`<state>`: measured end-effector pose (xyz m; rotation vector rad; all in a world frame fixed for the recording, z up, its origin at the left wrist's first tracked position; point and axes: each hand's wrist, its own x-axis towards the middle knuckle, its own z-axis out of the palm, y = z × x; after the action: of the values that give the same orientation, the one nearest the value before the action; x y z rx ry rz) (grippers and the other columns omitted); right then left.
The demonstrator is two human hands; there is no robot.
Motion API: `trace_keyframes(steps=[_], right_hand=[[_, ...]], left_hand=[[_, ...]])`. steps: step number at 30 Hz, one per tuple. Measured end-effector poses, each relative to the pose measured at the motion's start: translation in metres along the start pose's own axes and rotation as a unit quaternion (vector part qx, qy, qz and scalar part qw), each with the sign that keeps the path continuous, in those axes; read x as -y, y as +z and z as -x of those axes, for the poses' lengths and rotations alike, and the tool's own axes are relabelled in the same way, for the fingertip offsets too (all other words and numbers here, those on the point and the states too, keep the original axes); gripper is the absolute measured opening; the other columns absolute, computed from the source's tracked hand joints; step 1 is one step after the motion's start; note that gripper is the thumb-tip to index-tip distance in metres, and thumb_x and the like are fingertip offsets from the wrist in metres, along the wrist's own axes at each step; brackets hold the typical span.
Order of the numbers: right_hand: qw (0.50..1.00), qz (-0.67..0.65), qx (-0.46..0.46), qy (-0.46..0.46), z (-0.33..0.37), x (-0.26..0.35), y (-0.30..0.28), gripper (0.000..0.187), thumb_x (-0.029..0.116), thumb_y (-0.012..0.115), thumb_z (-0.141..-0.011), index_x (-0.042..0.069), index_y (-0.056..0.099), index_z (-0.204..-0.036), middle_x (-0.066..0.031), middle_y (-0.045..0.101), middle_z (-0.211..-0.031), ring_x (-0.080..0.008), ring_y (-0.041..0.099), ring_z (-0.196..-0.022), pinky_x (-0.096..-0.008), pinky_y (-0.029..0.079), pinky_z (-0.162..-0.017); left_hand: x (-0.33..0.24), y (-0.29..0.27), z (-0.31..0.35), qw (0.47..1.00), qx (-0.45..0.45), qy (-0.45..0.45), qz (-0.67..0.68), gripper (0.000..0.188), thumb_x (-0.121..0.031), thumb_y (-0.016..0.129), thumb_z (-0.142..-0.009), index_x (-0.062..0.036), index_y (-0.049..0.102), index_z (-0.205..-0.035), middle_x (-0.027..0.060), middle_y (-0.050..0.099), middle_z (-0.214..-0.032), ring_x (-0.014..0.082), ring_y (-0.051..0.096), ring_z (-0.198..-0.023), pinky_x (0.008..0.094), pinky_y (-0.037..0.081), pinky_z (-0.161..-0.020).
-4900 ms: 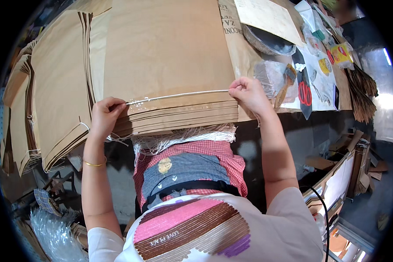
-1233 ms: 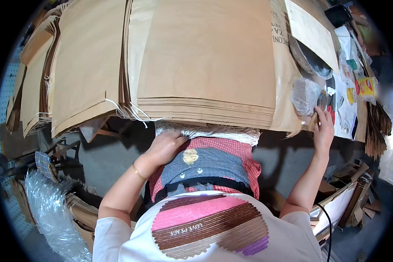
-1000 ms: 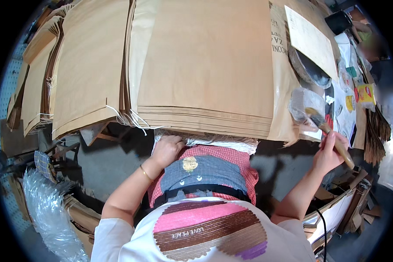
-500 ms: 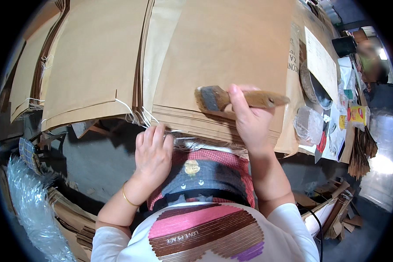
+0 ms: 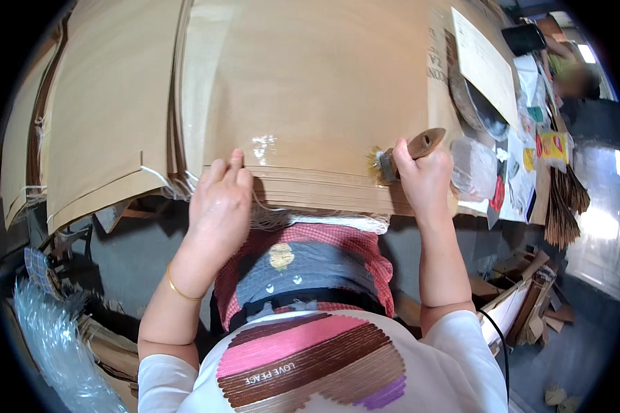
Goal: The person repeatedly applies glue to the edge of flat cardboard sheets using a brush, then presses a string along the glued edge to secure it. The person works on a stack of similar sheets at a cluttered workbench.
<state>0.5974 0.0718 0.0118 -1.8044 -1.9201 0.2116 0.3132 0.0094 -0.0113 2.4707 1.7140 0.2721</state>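
Brown kraft paper is laid in a broad layered stack [image 5: 324,89] along the near edge of the worktop [image 5: 541,199], seen in the head view, its lower layers stepped out toward the person. At the stack's near left corner the left hand [image 5: 220,206] is set palm down, fingers partly extended; whether anything is pinched beneath cannot be told. Just beyond its fingertips, to the right, the top sheet is marked by a glossy patch [image 5: 263,148]. By the right hand [image 5: 426,180] a flat brush with brown wooden handle and pale bristles [image 5: 428,140] is firmly gripped, bristles pointed left, near the stack's near right corner; contact with paper unclear. Below the near edge, bundled white cords [image 5: 344,221] are laid across a red checked cloth [image 5: 372,258]. Toward the worktop's right edge: plastic-wrapped translucent block [image 5: 472,168], red-handled scissors [image 5: 497,194], round grey bowl [image 5: 460,96] partly covered by a flat white board [image 5: 486,62].
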Motion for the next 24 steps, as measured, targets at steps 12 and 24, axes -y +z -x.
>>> trace_keyframes(steps=[12,24], right_hand=[[0.906,-0.404,-0.062,0.111,0.013,0.05,-0.009,0.017,0.017,0.071,-0.082,0.0,0.066,-0.079,-0.0037,0.066,-0.07,-0.0093,0.061,-0.061,-0.0259,0.05,-0.054],[0.964,-0.222,0.03,0.142,0.016,-0.002,0.0,0.021,0.021,0.059,-0.08,0.0,0.058,-0.077,-0.0176,0.064,-0.07,-0.0328,0.065,-0.069,-0.0397,0.05,-0.061]], left_hand=[[-0.003,-0.005,-0.003,1.0,0.005,0.009,-0.021,0.01,0.001,0.052,-0.078,0.0068,0.053,-0.086,0.0241,0.059,-0.117,0.0334,0.055,-0.088,0.0393,0.046,-0.082],[-0.007,-0.004,-0.003,1.0,0.012,-0.005,0.002,0.007,-0.001,0.051,-0.083,0.0063,0.052,-0.085,0.025,0.059,-0.114,0.0349,0.055,-0.087,0.0411,0.045,-0.08]])
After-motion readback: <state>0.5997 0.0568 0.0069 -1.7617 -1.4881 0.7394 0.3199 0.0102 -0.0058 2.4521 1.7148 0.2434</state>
